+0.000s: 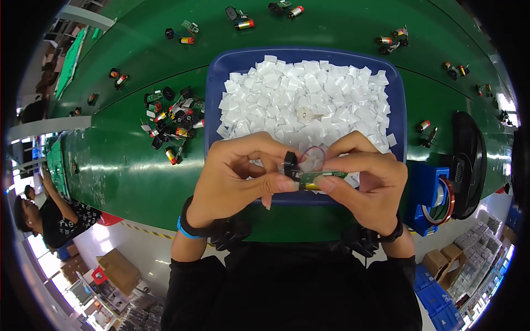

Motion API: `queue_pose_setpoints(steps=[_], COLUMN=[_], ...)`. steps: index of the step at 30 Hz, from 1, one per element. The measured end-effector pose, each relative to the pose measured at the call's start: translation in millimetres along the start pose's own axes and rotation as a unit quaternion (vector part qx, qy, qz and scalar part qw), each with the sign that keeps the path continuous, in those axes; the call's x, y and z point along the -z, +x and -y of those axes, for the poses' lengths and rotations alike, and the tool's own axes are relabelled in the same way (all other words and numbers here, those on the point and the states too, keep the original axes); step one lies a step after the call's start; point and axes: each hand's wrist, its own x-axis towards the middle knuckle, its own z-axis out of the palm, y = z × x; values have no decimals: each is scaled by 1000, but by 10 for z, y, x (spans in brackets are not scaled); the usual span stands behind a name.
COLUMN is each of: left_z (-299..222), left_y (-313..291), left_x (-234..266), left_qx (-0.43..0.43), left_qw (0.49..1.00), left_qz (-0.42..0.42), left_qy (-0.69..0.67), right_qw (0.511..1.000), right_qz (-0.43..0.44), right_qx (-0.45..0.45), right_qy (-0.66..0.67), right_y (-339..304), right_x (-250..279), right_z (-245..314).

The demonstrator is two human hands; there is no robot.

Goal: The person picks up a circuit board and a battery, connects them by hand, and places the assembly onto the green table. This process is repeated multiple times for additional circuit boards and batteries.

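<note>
Clutter first, at far left: a person in a black shirt beside the green belt, then a loose heap of small parts on that belt, well apart from both hands. Next, toward the middle, a blue tray heaped with white squares, a round white disc lying on top of them. Over the tray's near edge, left hand: closed in a pinch, thumb and forefinger on a small black part, other fingers curled under. Met the right hand at the picture's centre, fingertips almost touching. Between the two, a narrow green circuit board, long axis running left to right, nearly level, its left end next to the black part and its right end tucked into the right hand's grip. Just beneath the board, a short yellow cylinder, parallel to it and apparently fixed to it. Above the board, a thin red wire arched in a loop from one end toward the other. Right hand: also closed, thumb below and forefinger along the top of the board, gripping most of its length and so the nearer of the two to it. Held the whole assembly clear of the white squares, not resting on them. Further right, off the tray, a blue tape dispenser with its roll of tape, near the right wrist but untouched.
</note>
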Motion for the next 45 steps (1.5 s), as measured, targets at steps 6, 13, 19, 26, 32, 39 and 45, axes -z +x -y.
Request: queue_pose_setpoints(steps=[6,13,19,26,32,39,45], left_z=[38,38,40,35,22,-38,-12], left_y=[-13,-11,-18,-24,-14,92,12], left_x=[14,-3,52,26,12,1,39], left_qx=[-1,-18,-28,-10,4,-62,-249], left_qw=[1000,999,999,999,999,983,928], left_qz=[4,-12,6,13,11,22,40], left_qy=[-14,45,43,50,37,171,275], right_qw=[1000,999,998,998,995,989,968], right_qz=[-4,7,12,15,42,48,63], right_qx=[-19,-11,-14,-17,-53,13,89], right_qy=[-11,-50,-67,-64,-69,-143,-227], right_y=[5,4,3,5,38,96,112], right_x=[-6,14,9,12,20,41,10], right_z=[28,3,30,-8,56,-72,83])
